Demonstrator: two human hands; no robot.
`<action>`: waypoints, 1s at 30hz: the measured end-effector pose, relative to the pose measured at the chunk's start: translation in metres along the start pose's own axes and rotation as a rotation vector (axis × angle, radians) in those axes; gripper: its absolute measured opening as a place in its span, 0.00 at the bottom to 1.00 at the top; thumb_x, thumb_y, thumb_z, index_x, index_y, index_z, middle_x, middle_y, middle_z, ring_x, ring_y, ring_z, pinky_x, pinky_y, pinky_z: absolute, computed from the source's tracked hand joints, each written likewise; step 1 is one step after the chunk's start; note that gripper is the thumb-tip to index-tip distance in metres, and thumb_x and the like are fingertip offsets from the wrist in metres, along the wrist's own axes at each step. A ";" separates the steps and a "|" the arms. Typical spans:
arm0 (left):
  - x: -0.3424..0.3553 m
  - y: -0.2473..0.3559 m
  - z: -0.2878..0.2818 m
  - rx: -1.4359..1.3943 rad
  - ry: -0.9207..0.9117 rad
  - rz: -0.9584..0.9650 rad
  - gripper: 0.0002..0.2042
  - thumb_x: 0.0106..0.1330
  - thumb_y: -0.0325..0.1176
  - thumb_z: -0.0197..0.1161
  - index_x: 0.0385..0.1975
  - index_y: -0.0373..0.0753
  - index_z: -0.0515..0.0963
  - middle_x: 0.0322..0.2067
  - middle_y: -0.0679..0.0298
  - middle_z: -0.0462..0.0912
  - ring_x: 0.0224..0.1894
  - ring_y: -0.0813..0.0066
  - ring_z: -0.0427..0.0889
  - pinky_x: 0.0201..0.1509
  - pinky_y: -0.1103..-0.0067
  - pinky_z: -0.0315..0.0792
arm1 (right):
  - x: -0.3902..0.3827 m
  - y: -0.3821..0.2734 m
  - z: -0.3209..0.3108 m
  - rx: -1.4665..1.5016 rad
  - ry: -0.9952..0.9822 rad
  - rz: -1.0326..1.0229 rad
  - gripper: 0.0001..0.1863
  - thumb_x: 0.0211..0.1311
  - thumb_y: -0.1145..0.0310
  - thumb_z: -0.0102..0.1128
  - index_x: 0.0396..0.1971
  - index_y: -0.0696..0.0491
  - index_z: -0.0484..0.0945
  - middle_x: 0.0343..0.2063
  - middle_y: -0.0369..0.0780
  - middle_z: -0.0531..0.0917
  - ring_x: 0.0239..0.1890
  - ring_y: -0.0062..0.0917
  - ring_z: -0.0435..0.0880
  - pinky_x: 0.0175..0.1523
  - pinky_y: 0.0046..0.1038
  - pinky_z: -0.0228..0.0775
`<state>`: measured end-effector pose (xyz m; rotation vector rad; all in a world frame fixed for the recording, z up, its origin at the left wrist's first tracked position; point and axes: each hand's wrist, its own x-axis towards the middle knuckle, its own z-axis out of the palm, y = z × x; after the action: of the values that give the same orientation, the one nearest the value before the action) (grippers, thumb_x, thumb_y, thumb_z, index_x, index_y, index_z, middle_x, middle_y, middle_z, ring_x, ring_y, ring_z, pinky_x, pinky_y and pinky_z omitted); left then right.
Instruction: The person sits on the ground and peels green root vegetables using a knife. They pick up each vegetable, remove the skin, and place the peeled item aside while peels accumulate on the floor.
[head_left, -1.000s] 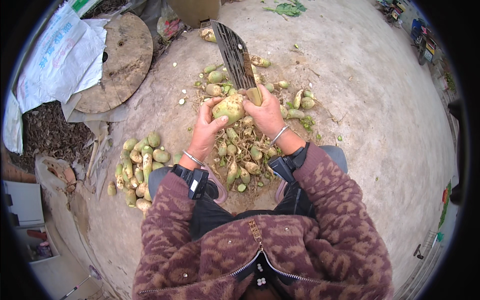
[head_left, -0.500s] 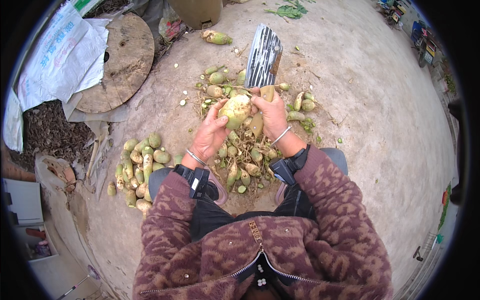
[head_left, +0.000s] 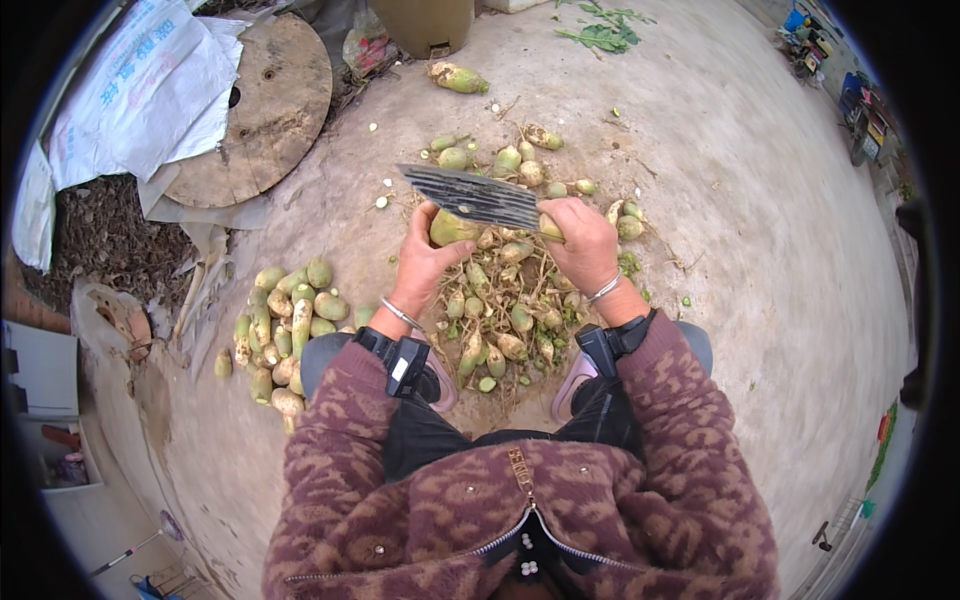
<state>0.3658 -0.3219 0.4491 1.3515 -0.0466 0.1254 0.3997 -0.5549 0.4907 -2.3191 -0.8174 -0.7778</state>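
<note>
In my left hand point(head_left: 424, 262) is a green radish point(head_left: 452, 229), its fingers wrapped round the left side. My right hand point(head_left: 584, 240) grips the wooden handle of a cleaver point(head_left: 478, 198). The broad, dark-streaked blade points left and lies across the upper side of the radish, hiding part of it; I cannot tell whether its edge is in the flesh. Below my hands, between my feet, lies a heap of small radishes with roots and trimmings point(head_left: 510, 290). Past the blade more radishes point(head_left: 507, 160) are scattered on the ground.
A pile of radishes point(head_left: 283, 318) sits left of my left leg. One larger radish point(head_left: 458, 78) lies farther off, near a brown bucket point(head_left: 425, 25). A round wooden disc point(head_left: 275, 120) and white woven sacks point(head_left: 145, 95) are at the far left. Green leaves point(head_left: 606, 35) lie far ahead on the concrete.
The cleaver has swung from pointing up and away to lying leftward across the radish. My right hand has moved right and turned over; my left hand still holds the radish.
</note>
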 end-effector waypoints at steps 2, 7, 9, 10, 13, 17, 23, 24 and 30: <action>0.002 -0.004 -0.007 0.267 0.066 0.010 0.32 0.49 0.21 0.72 0.56 0.35 0.67 0.46 0.66 0.78 0.47 0.76 0.77 0.52 0.81 0.72 | -0.005 -0.004 -0.003 -0.020 -0.043 -0.074 0.15 0.43 0.71 0.67 0.36 0.49 0.78 0.31 0.35 0.81 0.32 0.30 0.82 0.35 0.29 0.74; 0.006 -0.011 -0.011 0.501 0.127 0.145 0.33 0.47 0.22 0.74 0.56 0.35 0.68 0.45 0.67 0.79 0.45 0.80 0.77 0.52 0.81 0.72 | -0.004 -0.012 -0.008 -0.019 -0.076 -0.108 0.16 0.43 0.70 0.68 0.36 0.49 0.78 0.30 0.35 0.80 0.32 0.29 0.82 0.35 0.29 0.74; 0.005 -0.009 -0.010 0.468 0.111 0.134 0.32 0.48 0.29 0.75 0.55 0.35 0.68 0.45 0.65 0.79 0.46 0.77 0.78 0.52 0.80 0.72 | -0.005 -0.012 -0.008 -0.019 -0.086 -0.104 0.15 0.44 0.70 0.67 0.36 0.49 0.78 0.30 0.35 0.80 0.31 0.29 0.82 0.35 0.29 0.74; 0.004 -0.008 -0.009 0.432 0.108 0.129 0.32 0.48 0.27 0.74 0.55 0.35 0.68 0.45 0.65 0.79 0.46 0.77 0.78 0.52 0.80 0.72 | -0.006 -0.010 -0.007 -0.017 -0.089 -0.102 0.15 0.44 0.71 0.67 0.36 0.49 0.78 0.30 0.35 0.80 0.31 0.29 0.81 0.35 0.29 0.74; 0.000 0.000 -0.007 0.254 0.091 0.025 0.30 0.50 0.24 0.72 0.55 0.35 0.67 0.46 0.66 0.79 0.46 0.77 0.78 0.52 0.80 0.72 | -0.014 0.001 0.000 -0.076 -0.133 -0.071 0.14 0.45 0.73 0.65 0.35 0.48 0.78 0.29 0.35 0.79 0.31 0.29 0.81 0.34 0.28 0.74; -0.005 0.012 -0.005 -0.080 -0.015 -0.073 0.33 0.49 0.20 0.70 0.58 0.36 0.65 0.49 0.64 0.76 0.50 0.75 0.77 0.53 0.79 0.72 | -0.026 0.039 0.016 -0.166 -0.323 0.190 0.12 0.50 0.69 0.63 0.37 0.49 0.78 0.30 0.41 0.81 0.34 0.36 0.82 0.37 0.35 0.74; -0.007 0.027 -0.005 -0.160 0.016 -0.120 0.35 0.50 0.22 0.70 0.60 0.36 0.63 0.53 0.63 0.73 0.54 0.73 0.74 0.57 0.77 0.70 | -0.047 0.082 0.022 -0.177 -0.572 0.622 0.12 0.54 0.60 0.59 0.36 0.47 0.78 0.31 0.46 0.83 0.37 0.45 0.82 0.42 0.43 0.73; -0.007 0.031 -0.006 -0.170 0.020 -0.139 0.34 0.53 0.23 0.68 0.61 0.36 0.62 0.53 0.62 0.73 0.54 0.72 0.75 0.56 0.76 0.72 | -0.051 0.083 0.022 -0.143 -0.538 0.649 0.11 0.54 0.59 0.59 0.36 0.47 0.78 0.30 0.46 0.83 0.37 0.45 0.82 0.42 0.43 0.73; -0.034 0.073 -0.048 -0.579 0.037 -0.013 0.31 0.59 0.27 0.63 0.63 0.36 0.58 0.56 0.58 0.71 0.56 0.66 0.74 0.58 0.67 0.72 | -0.052 0.099 0.040 -0.288 -0.620 0.626 0.20 0.53 0.58 0.63 0.46 0.48 0.77 0.35 0.50 0.83 0.39 0.45 0.82 0.43 0.41 0.74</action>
<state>0.3214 -0.2620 0.5062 0.7711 -0.0391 0.1142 0.4477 -0.6130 0.3985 -2.8848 -0.1589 0.1184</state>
